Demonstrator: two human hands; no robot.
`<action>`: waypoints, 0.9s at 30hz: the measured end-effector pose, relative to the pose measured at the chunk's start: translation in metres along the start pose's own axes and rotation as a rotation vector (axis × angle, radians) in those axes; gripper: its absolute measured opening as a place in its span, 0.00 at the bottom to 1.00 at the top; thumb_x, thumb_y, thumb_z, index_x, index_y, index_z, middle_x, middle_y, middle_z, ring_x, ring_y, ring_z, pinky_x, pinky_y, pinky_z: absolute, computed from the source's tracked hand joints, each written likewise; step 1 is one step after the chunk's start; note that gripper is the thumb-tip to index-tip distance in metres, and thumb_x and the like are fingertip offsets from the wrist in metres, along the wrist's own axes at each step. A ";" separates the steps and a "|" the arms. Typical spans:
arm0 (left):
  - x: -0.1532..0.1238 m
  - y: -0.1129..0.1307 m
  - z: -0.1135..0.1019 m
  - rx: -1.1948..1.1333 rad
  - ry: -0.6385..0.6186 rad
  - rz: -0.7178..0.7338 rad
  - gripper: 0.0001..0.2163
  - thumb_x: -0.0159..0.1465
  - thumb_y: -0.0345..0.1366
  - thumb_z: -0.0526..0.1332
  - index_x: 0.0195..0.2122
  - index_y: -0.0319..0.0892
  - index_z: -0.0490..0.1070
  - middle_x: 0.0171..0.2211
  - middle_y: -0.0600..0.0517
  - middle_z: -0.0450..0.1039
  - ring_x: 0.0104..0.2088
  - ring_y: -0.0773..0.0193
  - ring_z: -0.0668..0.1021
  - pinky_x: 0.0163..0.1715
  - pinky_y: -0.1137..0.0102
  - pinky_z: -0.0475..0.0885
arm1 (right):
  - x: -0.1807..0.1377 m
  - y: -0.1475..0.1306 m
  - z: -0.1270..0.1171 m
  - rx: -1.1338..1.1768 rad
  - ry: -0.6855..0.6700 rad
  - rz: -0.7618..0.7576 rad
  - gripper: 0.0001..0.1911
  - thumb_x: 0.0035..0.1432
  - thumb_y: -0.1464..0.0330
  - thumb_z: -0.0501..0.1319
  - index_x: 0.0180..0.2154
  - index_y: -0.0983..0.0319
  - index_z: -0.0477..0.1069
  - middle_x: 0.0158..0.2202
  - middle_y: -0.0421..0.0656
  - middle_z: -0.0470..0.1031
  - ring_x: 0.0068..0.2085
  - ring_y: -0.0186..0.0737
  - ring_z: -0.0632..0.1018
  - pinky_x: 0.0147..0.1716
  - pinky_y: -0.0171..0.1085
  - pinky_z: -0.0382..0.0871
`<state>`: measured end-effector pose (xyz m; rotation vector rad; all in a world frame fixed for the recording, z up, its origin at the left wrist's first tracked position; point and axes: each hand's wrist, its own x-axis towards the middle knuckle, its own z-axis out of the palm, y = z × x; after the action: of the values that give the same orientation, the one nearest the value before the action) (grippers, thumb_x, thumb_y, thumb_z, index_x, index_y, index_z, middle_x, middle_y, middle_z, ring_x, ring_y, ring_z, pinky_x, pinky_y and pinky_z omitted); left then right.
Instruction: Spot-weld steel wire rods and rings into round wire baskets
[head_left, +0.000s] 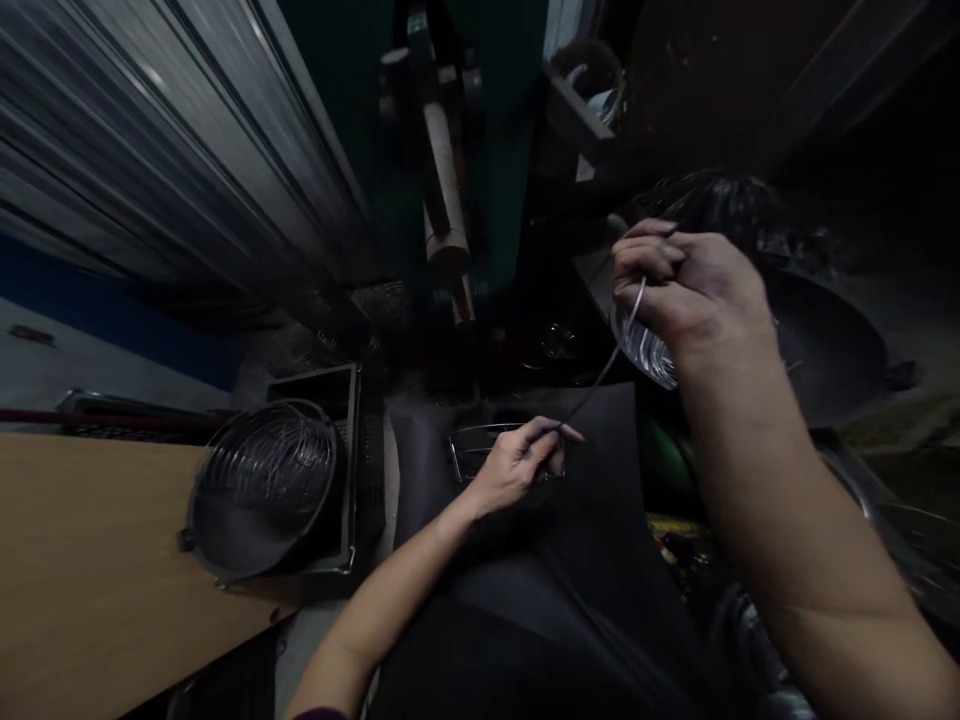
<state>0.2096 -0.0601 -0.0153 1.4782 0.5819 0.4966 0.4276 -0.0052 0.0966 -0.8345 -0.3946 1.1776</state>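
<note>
My right hand is raised at the right, its fingers closed in a fist around a thin metal wire. From that fist the wire slants down to my left hand, which pinches its lower part between the fingertips. Beneath my left hand, a thin rectangular wire frame lies on a black sheet that covers my lap; the hand hides part of the frame. Behind my right wrist shows a bundle of shiny wire, partly covered by the hand.
A round black pan with several wire rings stands at the left by a wooden board. Ahead is a dark green machine with a pale cylindrical part. Another dark pan sits at the right, beyond my forearm.
</note>
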 end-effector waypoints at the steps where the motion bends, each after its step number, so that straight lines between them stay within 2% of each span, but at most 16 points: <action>1: -0.004 -0.004 -0.005 -0.011 0.051 -0.018 0.18 0.67 0.48 0.50 0.42 0.38 0.71 0.22 0.56 0.64 0.22 0.73 0.66 0.27 0.76 0.63 | 0.000 0.009 0.003 -0.004 0.047 0.007 0.23 0.58 0.84 0.44 0.16 0.61 0.60 0.15 0.32 0.53 0.15 0.20 0.56 0.18 0.22 0.55; 3: -0.008 -0.007 -0.012 -0.034 0.171 -0.042 0.18 0.67 0.48 0.50 0.40 0.38 0.70 0.20 0.57 0.62 0.20 0.73 0.64 0.24 0.76 0.61 | -0.013 0.036 0.008 -0.134 0.042 0.014 0.19 0.63 0.76 0.48 0.22 0.61 0.67 0.19 0.35 0.64 0.21 0.25 0.66 0.26 0.27 0.65; 5: -0.008 -0.005 -0.016 -0.047 0.240 -0.062 0.19 0.66 0.48 0.50 0.41 0.37 0.70 0.18 0.58 0.61 0.19 0.74 0.63 0.23 0.77 0.60 | -0.038 0.071 0.007 -0.401 -0.063 -0.002 0.10 0.60 0.65 0.57 0.30 0.60 0.72 0.28 0.39 0.72 0.30 0.34 0.73 0.33 0.35 0.69; 8: -0.009 0.002 -0.025 -0.002 0.180 -0.112 0.20 0.66 0.49 0.50 0.43 0.37 0.69 0.19 0.57 0.65 0.19 0.72 0.66 0.24 0.75 0.64 | -0.071 0.114 -0.006 -0.759 -0.135 -0.087 0.15 0.52 0.55 0.64 0.30 0.61 0.72 0.31 0.42 0.73 0.35 0.39 0.74 0.34 0.36 0.68; 9: -0.012 0.004 -0.031 0.051 0.176 -0.105 0.20 0.67 0.49 0.49 0.45 0.38 0.69 0.23 0.54 0.69 0.22 0.70 0.70 0.28 0.73 0.67 | -0.075 0.123 -0.011 -0.793 -0.122 -0.078 0.18 0.50 0.53 0.64 0.29 0.61 0.72 0.29 0.42 0.73 0.33 0.38 0.73 0.31 0.35 0.68; 11: -0.024 0.004 -0.047 0.235 0.212 -0.042 0.20 0.66 0.48 0.52 0.51 0.39 0.67 0.38 0.47 0.74 0.37 0.63 0.76 0.42 0.67 0.69 | -0.071 0.135 -0.019 -0.755 -0.091 0.020 0.21 0.50 0.49 0.63 0.30 0.62 0.70 0.25 0.41 0.70 0.25 0.34 0.71 0.22 0.33 0.64; 13: -0.039 -0.006 -0.063 0.466 0.215 0.031 0.29 0.59 0.49 0.61 0.59 0.42 0.59 0.55 0.41 0.66 0.55 0.53 0.69 0.55 0.58 0.61 | -0.058 0.142 -0.024 -0.679 -0.085 0.135 0.23 0.48 0.49 0.64 0.32 0.62 0.68 0.22 0.39 0.68 0.20 0.30 0.67 0.16 0.31 0.57; 15: -0.051 -0.026 -0.076 0.647 0.154 0.045 0.43 0.50 0.50 0.68 0.63 0.42 0.50 0.61 0.39 0.56 0.61 0.45 0.60 0.59 0.51 0.54 | -0.043 0.148 -0.025 -0.637 -0.104 0.193 0.24 0.45 0.50 0.66 0.33 0.62 0.67 0.22 0.38 0.68 0.18 0.29 0.66 0.14 0.30 0.54; 17: -0.055 -0.052 -0.079 0.727 0.163 0.033 0.45 0.49 0.47 0.69 0.64 0.42 0.48 0.58 0.38 0.58 0.59 0.44 0.61 0.57 0.48 0.54 | -0.030 0.155 -0.023 -0.622 -0.130 0.226 0.25 0.43 0.53 0.69 0.36 0.62 0.66 0.21 0.36 0.67 0.18 0.29 0.66 0.13 0.30 0.55; 21: -0.041 -0.092 -0.075 0.664 0.415 0.154 0.37 0.52 0.38 0.65 0.61 0.42 0.49 0.46 0.45 0.67 0.48 0.54 0.70 0.53 0.52 0.61 | -0.015 0.168 -0.015 -0.652 -0.126 0.227 0.24 0.43 0.56 0.69 0.38 0.62 0.65 0.18 0.33 0.65 0.16 0.29 0.66 0.13 0.30 0.56; 24: -0.022 -0.092 -0.082 0.573 0.442 0.298 0.39 0.50 0.34 0.65 0.61 0.44 0.47 0.46 0.47 0.67 0.46 0.57 0.71 0.52 0.55 0.63 | -0.004 0.165 -0.007 -0.701 -0.130 0.196 0.24 0.47 0.55 0.66 0.40 0.61 0.63 0.19 0.33 0.67 0.15 0.30 0.66 0.12 0.30 0.55; 27: -0.002 -0.073 -0.096 0.537 0.396 0.373 0.40 0.50 0.32 0.65 0.61 0.43 0.46 0.47 0.47 0.66 0.47 0.57 0.71 0.52 0.56 0.64 | 0.008 0.155 0.002 -0.678 -0.149 0.134 0.26 0.47 0.53 0.65 0.42 0.60 0.61 0.19 0.32 0.67 0.14 0.30 0.65 0.11 0.30 0.54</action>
<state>0.1432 0.0098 -0.0887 2.0348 0.7937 0.9941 0.3289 0.0244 -0.0189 -1.3752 -0.9011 1.2468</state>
